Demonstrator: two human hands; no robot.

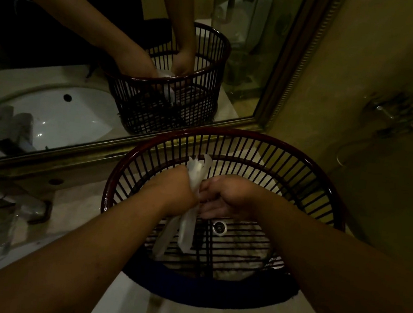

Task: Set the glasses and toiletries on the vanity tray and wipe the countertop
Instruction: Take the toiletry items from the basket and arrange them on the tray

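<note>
Inside basket (230,138), left hand (174,191), right hand (227,196) — fists gripping white wrapper (189,220)

- One dark slatted basket (229,143), standing on the table (76,214) at centre right.
- Two hands over that basket: the left hand (171,193) and the right hand (229,196), both closed on the same thing.
- One white crumpled wrapper (188,227), gripped between them.
- One small round metal piece (219,227) in the basket.
- One gilt-framed mirror (152,136) along the far side.
- One faucet (18,209) at near left.
- One wall fitting (391,111), far right, too dim to identify.
</note>
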